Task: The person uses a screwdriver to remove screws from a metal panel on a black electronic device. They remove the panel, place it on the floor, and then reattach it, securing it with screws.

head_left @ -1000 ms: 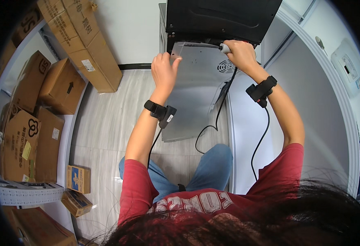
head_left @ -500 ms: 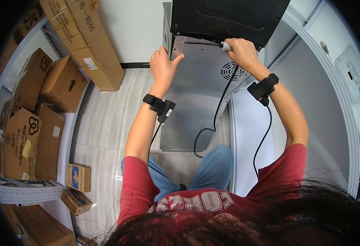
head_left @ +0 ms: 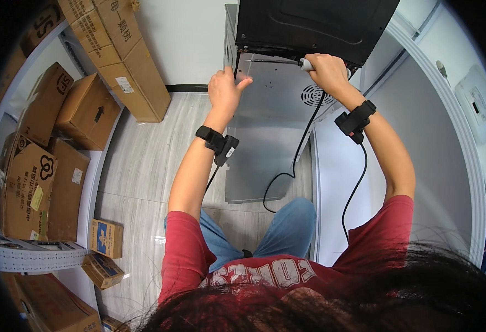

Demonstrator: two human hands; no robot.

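Note:
My right hand point(head_left: 329, 74) is wrapped round the light grey handle of a screwdriver point(head_left: 306, 65). Its long dark shaft points left across the top of a silver metal panel point(head_left: 259, 133), just below the black cover point(head_left: 315, 25) of a large appliance. Near the tip, screws show along the cover's lower left corner. My left hand point(head_left: 224, 92) is at the panel's left edge, thumb stretched out to the right and apart from the fingers. Whether those fingers touch the side is hard to see. A round vent grille point(head_left: 313, 95) lies below my right hand.
A black cable point(head_left: 297, 149) hangs down the panel and loops near my knees. Cardboard boxes point(head_left: 85, 113) fill a shelf on the left, and a tall carton point(head_left: 129, 72) leans by the wall. White framing point(head_left: 339, 182) stands close on the right.
The view has shifted slightly. The panel's left edge sits a little farther right, and my left hand is slightly lower and to the right. My right hand keeps its hold on the screwdriver.

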